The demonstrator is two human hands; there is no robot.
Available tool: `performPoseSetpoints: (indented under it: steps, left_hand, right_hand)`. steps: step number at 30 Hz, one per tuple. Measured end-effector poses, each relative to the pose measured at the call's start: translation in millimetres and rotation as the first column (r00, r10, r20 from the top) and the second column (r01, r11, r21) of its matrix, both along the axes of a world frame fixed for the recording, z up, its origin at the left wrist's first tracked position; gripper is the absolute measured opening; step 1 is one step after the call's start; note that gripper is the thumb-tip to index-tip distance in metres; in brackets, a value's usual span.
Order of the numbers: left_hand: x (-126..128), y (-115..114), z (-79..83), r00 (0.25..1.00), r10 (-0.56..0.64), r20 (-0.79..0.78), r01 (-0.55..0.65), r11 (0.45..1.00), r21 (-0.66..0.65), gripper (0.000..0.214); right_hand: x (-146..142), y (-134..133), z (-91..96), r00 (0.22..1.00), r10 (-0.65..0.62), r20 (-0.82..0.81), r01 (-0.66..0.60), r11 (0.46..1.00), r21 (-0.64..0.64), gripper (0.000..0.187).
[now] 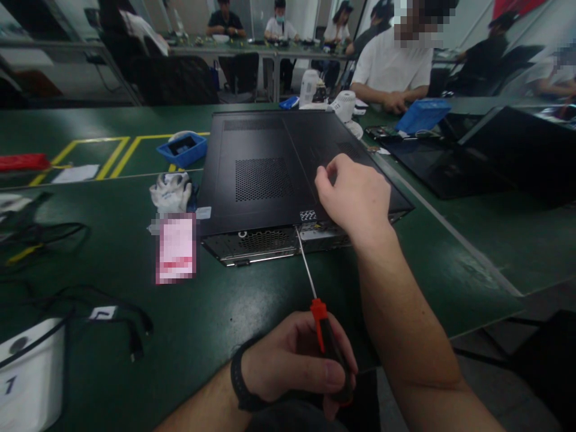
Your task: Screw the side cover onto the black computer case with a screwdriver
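Green bench supports computer case; left hand grips screwdriver, right hand curls, contents unclear; off-axis pressure could cause slippage.

The desktop computer case at the centre has smooth, satin black metal panels, partly perforated. Just below, the screwdriver pairs a bright metal shaft with a plastic-looking handle. The smooth green tabletop has a soft sheen. Left of centre, the work gloves look like knitted cloth; the blue tray looks plastic.
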State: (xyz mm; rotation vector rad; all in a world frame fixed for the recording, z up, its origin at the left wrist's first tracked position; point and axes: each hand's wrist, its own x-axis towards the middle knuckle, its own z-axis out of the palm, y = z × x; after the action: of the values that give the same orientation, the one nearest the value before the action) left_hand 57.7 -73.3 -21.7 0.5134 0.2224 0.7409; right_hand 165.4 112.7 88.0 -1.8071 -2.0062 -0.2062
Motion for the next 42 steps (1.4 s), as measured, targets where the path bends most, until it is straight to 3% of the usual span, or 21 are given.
performPoseSetpoints:
  steps: [6,19,31,42]
  left_hand:
    - [4,0,-1.4,0.999,0.022,0.043,-0.025,0.998,0.058,0.035]
    - [-1,1,7.0,1.0,-0.028,-0.009,0.028,0.999,-0.037,0.041]
    - [3,-1,-5.1,0.999,0.015,0.048,-0.016,0.999,0.032,0.032]
    - [0,-1,0.5,1.0,-0.016,0.012,0.016,1.0,-0.003,0.036]
  right_hand:
    - [0,0,1.3,1.0,-0.006,0.002,0.006,1.0,-0.022,0.034]
    - [2,1,-2.5,1.0,0.015,-0.004,-0.015,1.0,0.009,0.037]
    - [1,0,0.2,1.0,0.009,-0.004,-0.009,1.0,-0.018,0.036]
    - [1,0,-0.2,1.0,0.007,-0.001,-0.007,1.0,-0.015,0.037]
